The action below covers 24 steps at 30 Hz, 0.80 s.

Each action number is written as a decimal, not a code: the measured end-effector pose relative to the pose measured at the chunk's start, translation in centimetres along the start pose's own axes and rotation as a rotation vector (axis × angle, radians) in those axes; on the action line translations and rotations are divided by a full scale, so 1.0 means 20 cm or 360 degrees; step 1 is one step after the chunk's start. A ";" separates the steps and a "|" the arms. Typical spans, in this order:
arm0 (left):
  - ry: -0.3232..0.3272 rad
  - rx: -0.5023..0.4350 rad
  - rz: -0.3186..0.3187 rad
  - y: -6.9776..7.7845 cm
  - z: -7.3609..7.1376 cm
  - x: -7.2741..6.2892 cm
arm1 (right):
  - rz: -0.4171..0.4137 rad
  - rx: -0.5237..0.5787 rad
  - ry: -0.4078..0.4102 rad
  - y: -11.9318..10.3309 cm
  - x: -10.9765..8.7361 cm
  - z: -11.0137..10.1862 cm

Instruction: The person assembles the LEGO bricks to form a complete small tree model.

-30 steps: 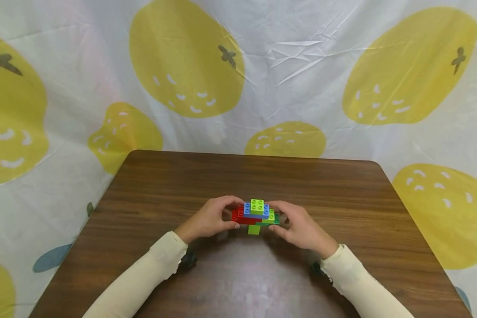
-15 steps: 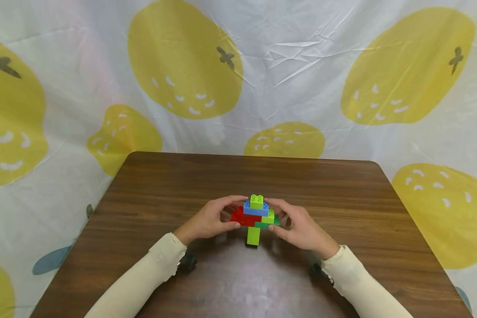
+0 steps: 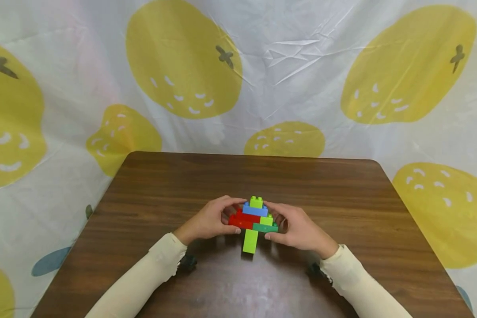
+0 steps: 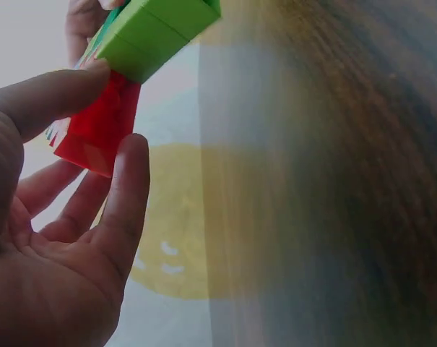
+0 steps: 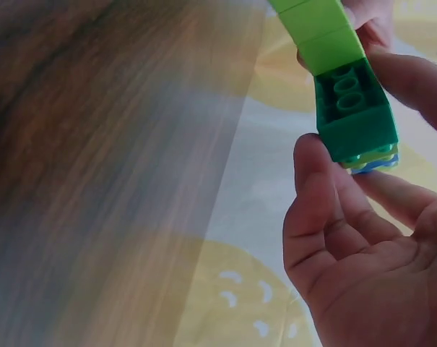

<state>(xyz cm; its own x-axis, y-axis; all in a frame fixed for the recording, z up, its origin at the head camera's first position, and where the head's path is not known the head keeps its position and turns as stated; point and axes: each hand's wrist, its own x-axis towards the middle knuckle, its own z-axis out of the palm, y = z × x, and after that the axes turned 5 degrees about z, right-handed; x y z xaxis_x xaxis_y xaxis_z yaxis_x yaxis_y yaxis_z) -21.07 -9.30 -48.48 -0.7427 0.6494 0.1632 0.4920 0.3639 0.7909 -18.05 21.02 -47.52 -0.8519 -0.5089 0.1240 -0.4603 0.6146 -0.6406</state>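
Note:
A tree-shaped build of toy bricks is held between both hands over the table. It has a lime top brick (image 3: 256,203), a blue brick (image 3: 255,211), red bricks (image 3: 244,220) on the left, a small lime and a dark green brick (image 3: 265,228) on the right, and a lime stem (image 3: 250,242) below. My left hand (image 3: 210,218) grips the red end between thumb and fingers, as the left wrist view confirms. At the green end, my right hand (image 3: 302,225) holds with thumb in front and fingers behind. The right wrist view shows the dark green brick's hollow underside (image 5: 346,92).
The brown wooden table (image 3: 163,176) extends around the hands. Behind it hangs a pale cloth (image 3: 294,88) printed with large yellow fruit. Dark objects sit under both wrists.
The brick build has tipped so its front side faces me more, and its stem shows longer. My right thumb has shifted slightly down and left; the left hand has barely moved.

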 end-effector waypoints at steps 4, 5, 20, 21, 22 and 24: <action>0.0000 -0.0004 0.0003 -0.01 0.00 0.00 | -0.0006 -0.0036 0.0011 0.00 0.00 0.01; -0.0002 -0.0004 0.0002 -0.01 0.00 0.00 | -0.0015 -0.0043 0.0024 0.00 0.00 0.01; -0.0051 0.0058 -0.0025 -0.02 -0.03 0.04 | 0.0007 0.0001 -0.0026 0.01 0.05 -0.03; -0.0054 0.0061 -0.0028 -0.02 -0.03 0.04 | 0.0009 -0.0003 -0.0033 0.02 0.06 -0.04; -0.0056 0.0063 -0.0029 -0.03 -0.03 0.05 | 0.0010 -0.0002 -0.0037 0.02 0.07 -0.04; -0.0056 0.0060 -0.0021 -0.04 -0.04 0.06 | 0.0019 0.0006 -0.0035 0.03 0.08 -0.04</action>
<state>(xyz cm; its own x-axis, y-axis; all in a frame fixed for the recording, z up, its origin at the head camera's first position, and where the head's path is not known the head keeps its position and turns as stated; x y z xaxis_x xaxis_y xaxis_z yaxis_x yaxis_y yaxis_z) -22.68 -9.32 -48.35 -0.7331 0.6673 0.1315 0.4996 0.3971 0.7699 -19.95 21.12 -47.08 -0.8517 -0.5145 0.0997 -0.4491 0.6185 -0.6448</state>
